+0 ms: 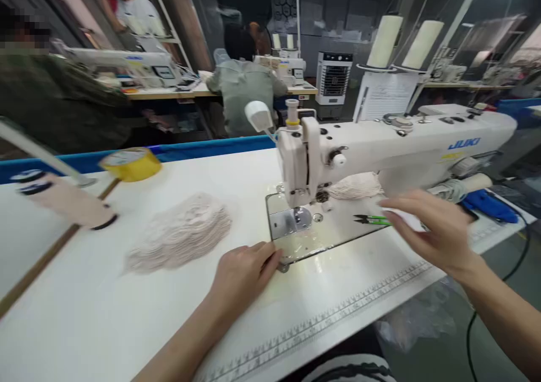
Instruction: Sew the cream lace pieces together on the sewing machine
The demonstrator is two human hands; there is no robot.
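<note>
Here, two hands (245,272) (431,230), one snips (372,220).

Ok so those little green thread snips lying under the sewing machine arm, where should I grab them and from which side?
Take the thread snips by the green handle end, coming in from the right, where the right hand already hovers. The dark blade tips point left toward the needle, so the handle is the safer end and the nearer one.

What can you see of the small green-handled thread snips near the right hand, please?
The thread snips are small, with bright green handles and dark blades pointing left. They lie flat on the machine bed, under the arm of the white sewing machine. The right hand hovers blurred beside the handle end; contact cannot be told.
</note>
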